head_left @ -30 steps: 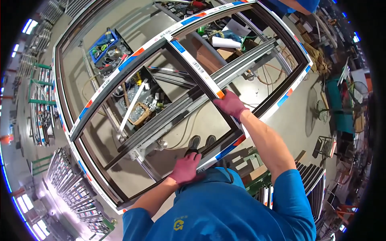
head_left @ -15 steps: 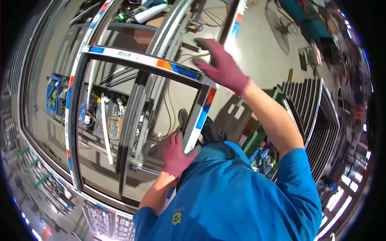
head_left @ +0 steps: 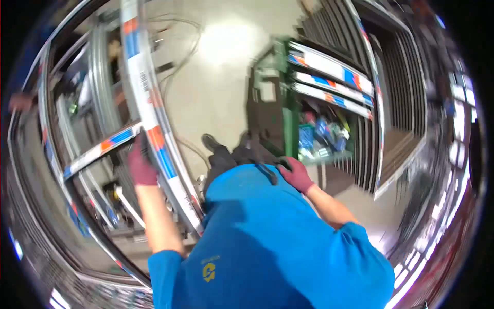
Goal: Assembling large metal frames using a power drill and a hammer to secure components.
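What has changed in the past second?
The right hand has let go of the crossbar and moved beside the waist. The left hand has shifted to the crossbar's near end; its grip is blurred. The view swung right. The frame still lies over metal beams.

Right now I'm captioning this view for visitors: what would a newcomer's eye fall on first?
Probably the vivid blue shirt, filling the lower middle. Next come the large frame on the left, its rails patterned white, orange and blue, and the green rack right of centre.
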A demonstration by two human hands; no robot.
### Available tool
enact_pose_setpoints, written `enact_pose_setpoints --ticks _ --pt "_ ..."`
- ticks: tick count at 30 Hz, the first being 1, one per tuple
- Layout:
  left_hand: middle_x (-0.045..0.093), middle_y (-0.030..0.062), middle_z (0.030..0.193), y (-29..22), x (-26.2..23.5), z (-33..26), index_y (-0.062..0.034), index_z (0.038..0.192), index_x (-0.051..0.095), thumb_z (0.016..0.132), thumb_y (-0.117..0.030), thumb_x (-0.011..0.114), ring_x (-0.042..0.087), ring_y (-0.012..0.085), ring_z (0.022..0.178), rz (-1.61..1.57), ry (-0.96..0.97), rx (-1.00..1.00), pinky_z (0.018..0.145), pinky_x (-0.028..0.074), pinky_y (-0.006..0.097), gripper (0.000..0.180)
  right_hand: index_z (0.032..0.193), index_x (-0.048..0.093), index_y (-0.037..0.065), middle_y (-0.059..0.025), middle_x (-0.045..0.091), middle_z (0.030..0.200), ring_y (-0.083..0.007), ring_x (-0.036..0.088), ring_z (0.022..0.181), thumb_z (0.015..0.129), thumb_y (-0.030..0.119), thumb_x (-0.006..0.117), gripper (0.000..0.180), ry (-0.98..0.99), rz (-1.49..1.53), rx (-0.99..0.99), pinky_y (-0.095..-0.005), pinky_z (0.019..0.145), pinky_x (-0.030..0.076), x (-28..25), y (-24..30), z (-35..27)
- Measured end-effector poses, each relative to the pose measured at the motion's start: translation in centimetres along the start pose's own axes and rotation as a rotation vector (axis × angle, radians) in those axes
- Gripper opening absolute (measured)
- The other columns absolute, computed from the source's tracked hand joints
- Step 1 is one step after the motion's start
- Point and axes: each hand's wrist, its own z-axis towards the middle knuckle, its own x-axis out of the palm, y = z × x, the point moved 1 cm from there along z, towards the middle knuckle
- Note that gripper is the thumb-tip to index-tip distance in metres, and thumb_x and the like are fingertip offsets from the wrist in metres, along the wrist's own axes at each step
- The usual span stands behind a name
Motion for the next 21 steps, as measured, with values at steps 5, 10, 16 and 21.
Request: enact_pose_setpoints --ticks 5,10,16,21 --pt "0.069 0.011 0.139 -0.1 1.8 1.6 -0.0013 0.143 0.064 0.105 -0.044 0.066 0.068 0.0245 0.121 0.202 -0.022 -0.021 0.106 0.054 0.037 0.057 0.125 0.072 0.006 -0.0195 0.075 0.117 -0.038 0.072 0.109 0.094 0.026 0.075 0.037 -0.298 0.04 0.13 -0.0455 0.094 0.057 0.2 -10.3 -2.0" --pt "0.069 0.0098 0.137 -0.6 1.9 2.2 -0.0029 0.143 0.064 0.099 -0.056 0.07 0.066 0.0258 0.122 0.403 -0.068 0.107 0.11 0.05 0.038 0.07 0.126 0.072 0.01 -0.0167 0.074 0.12 -0.0398 0.072 0.108 0.094 0.03 0.074 0.038 -0.503 0.176 0.168 -0.0477 0.092 0.058 -2.3 -14.7 -1.8" --pt "0.063 0.0105 0.147 -1.3 -1.2 4.0 -0.0047 0.148 0.059 0.098 -0.06 0.069 0.061 0.0284 0.132 0.387 -0.017 0.002 0.117 0.045 0.042 0.075 0.136 0.067 0.012 -0.0207 0.069 0.134 -0.0396 0.065 0.124 0.092 0.033 0.075 0.049 -0.533 -0.046 0.19 -0.0493 0.103 0.054 -2.3 -22.3 5.8" --pt "0.064 0.0107 0.146 -1.7 0.0 2.8 -0.0071 0.15 0.057 0.098 -0.064 0.068 0.061 0.0314 0.131 0.411 -0.018 -0.094 0.118 0.044 0.045 0.078 0.133 0.061 0.01 -0.0266 0.064 0.125 -0.0444 0.064 0.119 0.084 0.03 0.082 0.057 -0.306 -0.206 0.141 -0.0532 0.099 0.054 -2.5 -20.9 10.4"
